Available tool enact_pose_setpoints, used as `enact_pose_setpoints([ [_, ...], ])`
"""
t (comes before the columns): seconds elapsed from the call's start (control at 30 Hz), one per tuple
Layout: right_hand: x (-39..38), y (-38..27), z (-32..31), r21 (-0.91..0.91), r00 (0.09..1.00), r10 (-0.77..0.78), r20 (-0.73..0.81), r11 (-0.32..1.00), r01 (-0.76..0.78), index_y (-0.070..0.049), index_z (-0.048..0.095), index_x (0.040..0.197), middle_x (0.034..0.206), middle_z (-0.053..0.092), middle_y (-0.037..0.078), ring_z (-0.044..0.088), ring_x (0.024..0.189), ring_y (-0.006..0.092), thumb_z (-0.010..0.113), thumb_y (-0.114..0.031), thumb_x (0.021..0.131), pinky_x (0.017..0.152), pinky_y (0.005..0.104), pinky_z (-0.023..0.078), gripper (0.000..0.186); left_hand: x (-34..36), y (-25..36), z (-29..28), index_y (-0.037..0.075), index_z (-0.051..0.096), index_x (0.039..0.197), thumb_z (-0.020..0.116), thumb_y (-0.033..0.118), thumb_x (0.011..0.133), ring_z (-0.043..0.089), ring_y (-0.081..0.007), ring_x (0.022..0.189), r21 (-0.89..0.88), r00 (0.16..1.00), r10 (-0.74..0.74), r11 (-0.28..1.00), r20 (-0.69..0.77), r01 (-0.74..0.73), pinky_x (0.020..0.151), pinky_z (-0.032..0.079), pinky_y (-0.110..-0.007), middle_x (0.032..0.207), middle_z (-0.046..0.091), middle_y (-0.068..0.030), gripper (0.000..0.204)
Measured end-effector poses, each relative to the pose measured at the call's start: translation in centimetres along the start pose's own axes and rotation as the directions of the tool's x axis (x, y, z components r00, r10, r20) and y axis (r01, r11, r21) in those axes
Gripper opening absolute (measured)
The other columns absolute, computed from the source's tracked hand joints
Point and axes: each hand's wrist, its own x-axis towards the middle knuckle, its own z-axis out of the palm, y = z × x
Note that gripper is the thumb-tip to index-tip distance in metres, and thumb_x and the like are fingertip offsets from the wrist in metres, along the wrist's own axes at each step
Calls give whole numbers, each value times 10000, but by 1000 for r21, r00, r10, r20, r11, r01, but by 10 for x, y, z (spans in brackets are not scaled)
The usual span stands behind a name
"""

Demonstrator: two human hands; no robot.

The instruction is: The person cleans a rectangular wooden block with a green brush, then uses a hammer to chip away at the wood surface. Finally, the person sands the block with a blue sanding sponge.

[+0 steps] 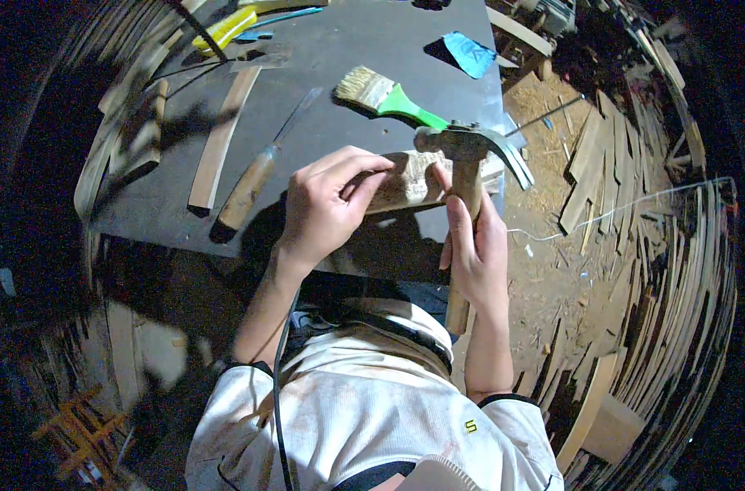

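Note:
My right hand (479, 245) is closed round the wooden handle of a claw hammer (462, 139), whose head is raised over the right end of a rough, light wooden piece (409, 180). My left hand (331, 196) has thumb and forefinger pinched at that piece's left part; what lies between the fingertips is too small to make out. The piece sits near the front edge of a dark table (381, 41), partly hidden by the hammer and my hands.
A screwdriver (250, 188), pale wooden strip (221, 139), green paintbrush (397, 102), blue scrap (471, 53) and yellow object (221, 33) lie on the table. Stacked boards (602, 155) and wood debris cover the floor at right. A thin white cord (544, 237) crosses there.

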Motion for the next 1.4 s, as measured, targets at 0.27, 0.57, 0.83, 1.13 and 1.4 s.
enact_pose_setpoints([
  [0.27,-1,-4,2,-2,1000,-25,-6,1000,25,-14,611,1238,746,653,225,654,617,346,577,-191,1084,601,413,490,237,4,7,2,31,759,996,763,0,902,663,-113,732,47,999,-44,998,-4,44,594,468,-250,921,755,-56,100],
  [0.57,0,2,0,18,999,-40,8,999,39,-67,609,1355,684,618,167,620,576,270,534,-235,1112,581,402,485,304,5,14,0,34,754,980,774,15,896,645,-114,688,73,986,-163,984,31,160,558,444,-250,895,743,-55,89],
  [0.83,-1,4,-1,123,1000,-4,7,992,3,-139,636,1428,672,585,29,555,515,101,556,-281,1114,463,299,446,354,5,4,2,33,730,960,772,41,893,713,-231,768,88,1000,2,996,6,-2,644,532,-329,915,734,-84,80],
  [1.13,-1,-4,0,235,999,32,17,971,-35,7,590,1267,1325,717,127,503,464,50,499,-353,1136,430,226,448,394,2,4,3,35,731,958,784,64,907,531,-92,591,66,997,-73,995,-34,75,535,419,-260,897,729,-45,79],
  [1.4,-11,16,10,487,992,19,-124,872,45,-37,560,1075,728,652,71,556,465,102,537,-338,1122,393,265,443,305,4,3,3,20,755,935,808,99,903,535,-66,585,-90,990,-123,989,-71,116,535,424,-260,843,740,-40,100],
])
